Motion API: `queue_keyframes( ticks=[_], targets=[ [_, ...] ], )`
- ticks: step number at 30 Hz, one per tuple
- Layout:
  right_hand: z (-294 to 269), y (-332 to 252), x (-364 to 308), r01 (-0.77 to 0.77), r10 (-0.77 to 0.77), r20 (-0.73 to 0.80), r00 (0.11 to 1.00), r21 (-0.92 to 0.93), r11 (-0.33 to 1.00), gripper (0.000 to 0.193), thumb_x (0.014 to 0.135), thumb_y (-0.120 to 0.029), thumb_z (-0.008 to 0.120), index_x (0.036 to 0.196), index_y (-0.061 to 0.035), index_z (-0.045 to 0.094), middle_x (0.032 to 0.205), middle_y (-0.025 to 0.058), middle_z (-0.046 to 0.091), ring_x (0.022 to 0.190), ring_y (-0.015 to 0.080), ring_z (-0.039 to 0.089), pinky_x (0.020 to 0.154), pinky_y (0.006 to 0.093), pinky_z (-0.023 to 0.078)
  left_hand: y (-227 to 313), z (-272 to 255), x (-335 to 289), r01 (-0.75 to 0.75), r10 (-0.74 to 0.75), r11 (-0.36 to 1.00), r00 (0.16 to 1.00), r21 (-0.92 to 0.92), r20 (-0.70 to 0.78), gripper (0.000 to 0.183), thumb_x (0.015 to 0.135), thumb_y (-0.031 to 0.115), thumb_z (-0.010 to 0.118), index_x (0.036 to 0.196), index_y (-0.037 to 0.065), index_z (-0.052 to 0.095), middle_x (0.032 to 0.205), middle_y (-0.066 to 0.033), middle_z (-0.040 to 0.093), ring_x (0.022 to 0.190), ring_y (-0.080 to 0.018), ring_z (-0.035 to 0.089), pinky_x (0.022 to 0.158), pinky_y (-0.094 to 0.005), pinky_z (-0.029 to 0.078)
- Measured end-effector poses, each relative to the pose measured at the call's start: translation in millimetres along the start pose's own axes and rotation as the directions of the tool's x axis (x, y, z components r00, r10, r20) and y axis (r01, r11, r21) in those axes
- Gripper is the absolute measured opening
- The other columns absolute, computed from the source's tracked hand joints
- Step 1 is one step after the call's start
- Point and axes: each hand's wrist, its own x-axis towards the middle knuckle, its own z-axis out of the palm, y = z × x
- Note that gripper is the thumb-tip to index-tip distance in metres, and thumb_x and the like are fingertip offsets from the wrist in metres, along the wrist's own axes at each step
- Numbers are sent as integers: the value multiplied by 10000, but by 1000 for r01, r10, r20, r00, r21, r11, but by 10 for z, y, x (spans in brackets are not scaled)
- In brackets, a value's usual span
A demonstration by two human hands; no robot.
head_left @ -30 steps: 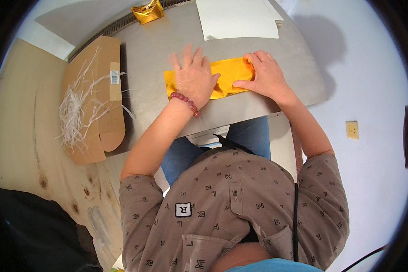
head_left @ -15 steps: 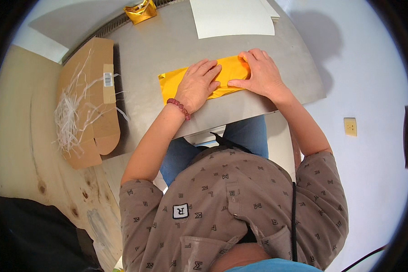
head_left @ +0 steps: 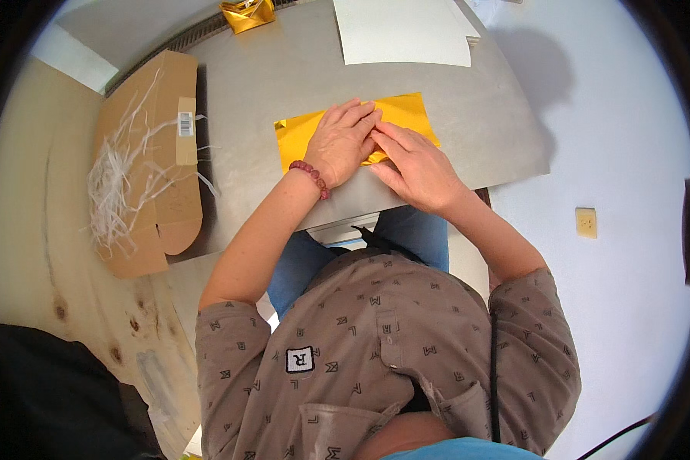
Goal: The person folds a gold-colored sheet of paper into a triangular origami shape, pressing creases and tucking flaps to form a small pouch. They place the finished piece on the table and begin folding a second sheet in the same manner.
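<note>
A yellow-gold sheet of shiny paper, folded into a long rectangle, lies flat on the grey table. Across its left-middle part rests my left hand, fingers stretched out and pointing away to the right; a dark red bead bracelet circles that wrist. My right hand lies over the paper's near right part with its fingers extended. Its fingertips meet the left hand's fingers, and its thumb sits at the near edge. The middle of the paper is hidden under both hands.
A folded gold paper piece stands at the table's far left. White sheets are stacked at the far edge. On the left lies an opened cardboard box with white shredded strips. A wall socket is at right.
My right hand has let go of the paper's right end and moved left and nearer, next to my left hand. The right end, curled before, now lies flat.
</note>
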Motion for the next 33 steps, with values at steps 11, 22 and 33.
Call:
queue_keyframes(
  ticks=[11, 22, 33],
  targets=[
    [77, 120, -226, 165, -168, -14, 986, -118, 979, 655, 979, -363, 737, 1491, 5, 559, 1564, 177, 546, 1500, 347, 468, 1252, 501, 368, 140, -172, 80, 38, -53, 994, 989, 107, 140, 531, 1064, 352, 574, 1515, 72, 582, 1592, -108, 539, 1521, -316, 434, 1262, -466, 338],
    [-110, 184, -630, 42, -51, -33, 998, -234, 971, 588, 989, -358, 716, 1499, -94, 586, 1538, 67, 599, 1501, 214, 484, 1296, 564, 212, 249, -226, 68, 85, -110, 986, 977, 144, 181, 667, 1021, 559, 629, 1535, 139, 560, 1639, -77, 493, 1559, -293, 391, 1296, -558, 258],
    [-396, 363, -280, -116, 59, -228, 972, -242, 963, 409, 1035, -153, 553, 1425, -46, 613, 1491, 167, 604, 1422, 347, 529, 1229, 528, 353, 272, -227, 52, 91, -131, 977, 970, 195, 203, 699, 995, 563, 663, 1553, 160, 537, 1649, -58, 471, 1572, -274, 369, 1282, -651, 216]
  ],
)
